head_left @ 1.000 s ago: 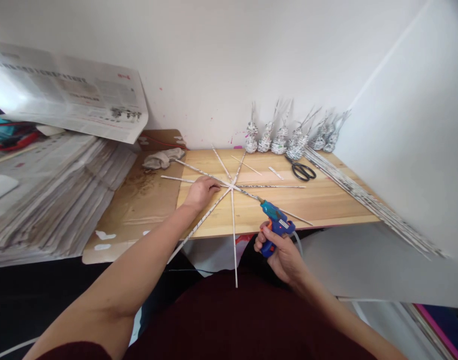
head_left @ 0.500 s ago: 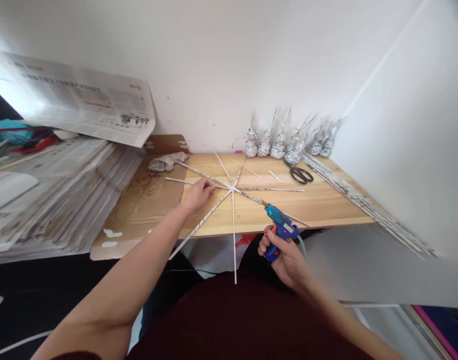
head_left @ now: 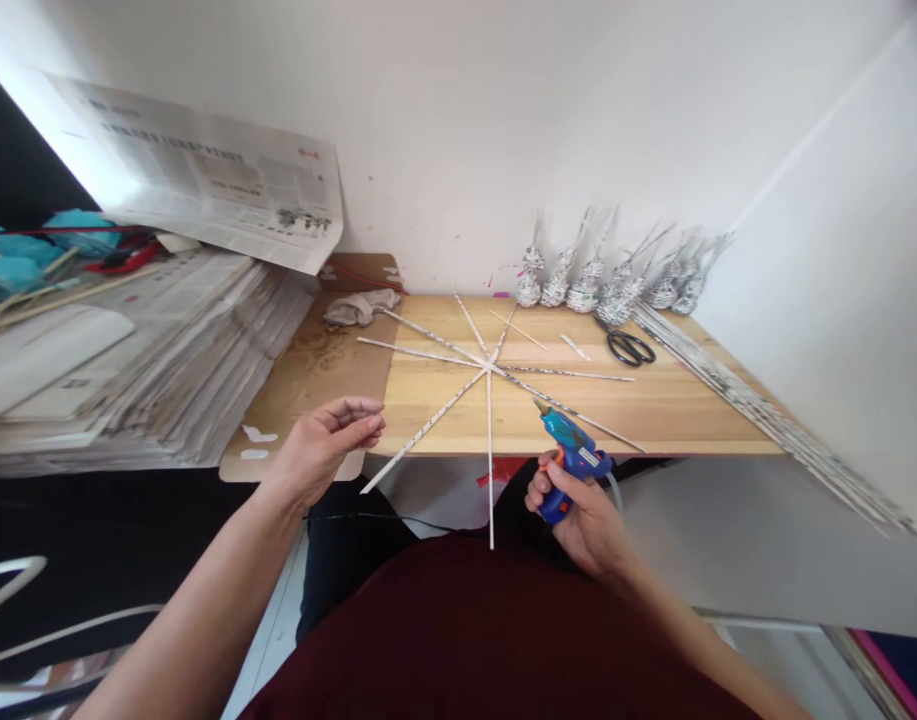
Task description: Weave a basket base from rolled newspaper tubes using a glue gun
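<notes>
Newspaper sticks joined at a central crossing (head_left: 489, 366) spread out like a star on the wooden board (head_left: 435, 430). Two of the sticks reach past the board's front edge. Left of the star, above the edge of the brown cardboard, my left hand (head_left: 334, 440) is raised with loosely bent fingers, the thumb a little apart, and nothing visible in them. My right hand (head_left: 585, 515) grips a blue glue gun (head_left: 570, 450) by its handle. Its nozzle points up and left, just below a lower-right stick and apart from the crossing.
Black-handled scissors (head_left: 630, 347) lie near several woven paper figures (head_left: 585, 285) along the wall. A bundle of paper sticks (head_left: 765, 410) runs down the right side. Stacked newspapers (head_left: 203, 370) stand left, beside cardboard (head_left: 293, 370) with a crumpled cloth (head_left: 360, 307).
My left hand has drawn back from the sticks, left and toward me. The glue gun's nozzle has come away from the lower-right stick. The view has shifted slightly left.
</notes>
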`<state>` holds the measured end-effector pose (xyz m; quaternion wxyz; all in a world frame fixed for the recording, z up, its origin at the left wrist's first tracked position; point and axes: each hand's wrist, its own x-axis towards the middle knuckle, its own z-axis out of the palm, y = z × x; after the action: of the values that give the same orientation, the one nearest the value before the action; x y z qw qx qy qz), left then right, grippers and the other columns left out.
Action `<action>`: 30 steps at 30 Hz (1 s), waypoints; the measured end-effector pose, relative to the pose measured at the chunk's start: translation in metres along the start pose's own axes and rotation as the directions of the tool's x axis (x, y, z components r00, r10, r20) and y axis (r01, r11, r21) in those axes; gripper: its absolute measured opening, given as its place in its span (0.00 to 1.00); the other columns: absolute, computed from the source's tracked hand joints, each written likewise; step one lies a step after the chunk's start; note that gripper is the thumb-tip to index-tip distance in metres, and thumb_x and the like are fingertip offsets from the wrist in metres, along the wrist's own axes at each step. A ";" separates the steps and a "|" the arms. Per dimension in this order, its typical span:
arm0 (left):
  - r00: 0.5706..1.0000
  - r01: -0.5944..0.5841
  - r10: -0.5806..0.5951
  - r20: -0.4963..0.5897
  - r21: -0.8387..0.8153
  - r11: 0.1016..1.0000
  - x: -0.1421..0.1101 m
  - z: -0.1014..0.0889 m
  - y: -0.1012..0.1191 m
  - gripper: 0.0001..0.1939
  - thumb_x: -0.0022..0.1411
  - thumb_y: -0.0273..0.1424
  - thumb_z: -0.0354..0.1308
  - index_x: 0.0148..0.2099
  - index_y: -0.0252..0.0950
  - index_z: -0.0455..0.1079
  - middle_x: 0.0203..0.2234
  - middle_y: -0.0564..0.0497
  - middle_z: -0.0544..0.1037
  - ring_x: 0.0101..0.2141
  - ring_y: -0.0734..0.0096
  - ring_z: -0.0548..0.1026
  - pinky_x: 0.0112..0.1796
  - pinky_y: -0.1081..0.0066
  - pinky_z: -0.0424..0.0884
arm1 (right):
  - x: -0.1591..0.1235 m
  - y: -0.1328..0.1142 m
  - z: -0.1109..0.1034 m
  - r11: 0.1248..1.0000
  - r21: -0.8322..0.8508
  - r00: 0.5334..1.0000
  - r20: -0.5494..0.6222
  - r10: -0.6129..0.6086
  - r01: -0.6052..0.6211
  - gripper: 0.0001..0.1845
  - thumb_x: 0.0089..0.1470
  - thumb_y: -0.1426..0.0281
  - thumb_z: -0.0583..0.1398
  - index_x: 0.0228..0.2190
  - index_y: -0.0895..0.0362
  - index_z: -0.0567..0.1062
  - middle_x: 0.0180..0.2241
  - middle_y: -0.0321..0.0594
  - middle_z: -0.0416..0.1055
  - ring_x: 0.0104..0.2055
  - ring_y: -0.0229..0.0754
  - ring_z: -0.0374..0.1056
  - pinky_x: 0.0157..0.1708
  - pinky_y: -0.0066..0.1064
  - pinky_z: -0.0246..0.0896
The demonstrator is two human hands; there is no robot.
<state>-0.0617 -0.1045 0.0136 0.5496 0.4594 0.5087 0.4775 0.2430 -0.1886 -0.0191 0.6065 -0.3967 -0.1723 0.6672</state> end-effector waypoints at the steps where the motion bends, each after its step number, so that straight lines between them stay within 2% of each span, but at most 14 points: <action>1: 1.000 -0.006 0.006 0.008 0.037 0.999 -0.006 -0.002 -0.002 0.20 0.47 0.37 0.72 0.41 0.34 0.76 0.32 0.50 0.78 0.30 0.74 0.74 0.34 0.73 0.72 | -0.002 0.000 0.000 1.000 -0.006 1.000 0.011 0.003 -0.003 0.11 0.47 0.68 0.70 0.32 0.55 0.75 0.27 0.34 0.65 0.29 0.36 0.60 0.28 0.30 0.59; 7: 0.995 -0.031 0.007 0.096 0.252 0.967 -0.040 -0.016 -0.014 0.15 0.57 0.41 0.62 0.42 0.37 0.76 0.24 0.53 0.71 0.25 0.74 0.68 0.28 0.74 0.67 | -0.012 0.002 0.001 0.996 -0.090 0.990 0.135 0.025 -0.013 0.10 0.50 0.65 0.68 0.35 0.54 0.76 0.26 0.35 0.67 0.29 0.38 0.63 0.31 0.32 0.60; 12: 0.998 -0.061 0.049 0.045 0.314 0.948 -0.058 -0.028 -0.033 0.15 0.61 0.42 0.57 0.45 0.39 0.73 0.21 0.56 0.66 0.24 0.73 0.65 0.25 0.75 0.63 | -0.022 0.001 0.005 0.989 -0.140 0.956 0.278 0.090 -0.052 0.12 0.53 0.64 0.67 0.39 0.55 0.76 0.29 0.38 0.70 0.32 0.40 0.67 0.34 0.32 0.61; 15: 0.999 -0.035 0.036 0.002 0.350 0.936 -0.068 -0.030 -0.039 0.19 0.59 0.44 0.59 0.49 0.39 0.72 0.19 0.57 0.66 0.22 0.72 0.65 0.24 0.75 0.64 | -0.029 0.000 0.011 0.976 -0.172 0.908 0.374 0.189 -0.132 0.15 0.53 0.62 0.67 0.41 0.56 0.75 0.31 0.40 0.71 0.35 0.41 0.69 0.38 0.34 0.62; 18: 0.998 -0.046 0.063 -0.026 0.428 0.903 -0.078 -0.030 -0.041 0.21 0.57 0.46 0.61 0.48 0.40 0.74 0.19 0.57 0.68 0.21 0.72 0.66 0.24 0.74 0.64 | -0.036 -0.001 0.021 0.950 -0.249 0.833 0.472 0.289 -0.188 0.16 0.54 0.61 0.67 0.41 0.58 0.76 0.33 0.41 0.72 0.37 0.42 0.71 0.41 0.36 0.62; 20: 0.993 -0.069 0.106 -0.047 0.500 0.863 -0.082 -0.032 -0.041 0.20 0.57 0.47 0.61 0.46 0.41 0.76 0.21 0.55 0.72 0.21 0.72 0.67 0.26 0.73 0.66 | -0.040 -0.003 0.031 0.935 -0.296 0.785 0.525 0.330 -0.195 0.17 0.54 0.61 0.67 0.41 0.59 0.76 0.34 0.42 0.72 0.38 0.43 0.72 0.42 0.36 0.62; 22: 0.984 -0.103 0.163 -0.066 0.534 0.839 -0.086 -0.034 -0.039 0.21 0.56 0.47 0.62 0.49 0.42 0.76 0.27 0.53 0.77 0.26 0.69 0.72 0.30 0.71 0.70 | -0.042 -0.003 0.045 0.931 -0.309 0.748 0.568 0.344 -0.193 0.17 0.54 0.61 0.66 0.41 0.60 0.76 0.34 0.41 0.71 0.38 0.43 0.72 0.42 0.37 0.63; 24: 0.974 -0.145 0.211 -0.077 0.501 0.853 -0.090 -0.035 -0.036 0.28 0.53 0.46 0.66 0.55 0.44 0.72 0.39 0.49 0.80 0.37 0.63 0.77 0.37 0.69 0.74 | -0.043 -0.001 0.064 0.938 -0.289 0.726 0.602 0.333 -0.190 0.17 0.54 0.60 0.67 0.41 0.59 0.76 0.33 0.40 0.71 0.37 0.43 0.72 0.41 0.36 0.63; 26: 0.978 -0.166 0.204 -0.046 0.417 0.894 -0.095 -0.035 -0.030 0.34 0.52 0.46 0.67 0.60 0.45 0.69 0.48 0.46 0.78 0.48 0.57 0.76 0.44 0.64 0.75 | -0.041 0.005 0.085 0.944 -0.266 0.717 0.618 0.322 -0.194 0.18 0.54 0.59 0.67 0.41 0.58 0.76 0.33 0.39 0.72 0.37 0.41 0.72 0.41 0.35 0.63; 28: 0.989 -0.145 0.143 0.031 0.350 0.925 -0.101 -0.033 -0.025 0.32 0.53 0.48 0.66 0.58 0.44 0.71 0.48 0.45 0.79 0.49 0.53 0.76 0.48 0.60 0.75 | -0.037 0.014 0.107 0.950 -0.254 0.710 0.634 0.305 -0.181 0.19 0.53 0.58 0.67 0.40 0.58 0.77 0.32 0.39 0.73 0.37 0.39 0.72 0.42 0.33 0.63; 30: 0.992 -0.115 0.094 0.080 0.322 0.940 -0.107 -0.030 -0.020 0.28 0.55 0.51 0.63 0.53 0.43 0.75 0.43 0.44 0.81 0.47 0.51 0.78 0.49 0.58 0.74 | -0.033 0.026 0.129 0.963 -0.236 0.713 0.653 0.256 -0.130 0.20 0.51 0.55 0.67 0.38 0.58 0.77 0.32 0.38 0.73 0.38 0.39 0.70 0.43 0.33 0.63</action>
<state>-0.0937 -0.2129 0.0048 0.4559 0.5851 0.5379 0.4007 0.1287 -0.1924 0.0534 0.3918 -0.1933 -0.3956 0.8079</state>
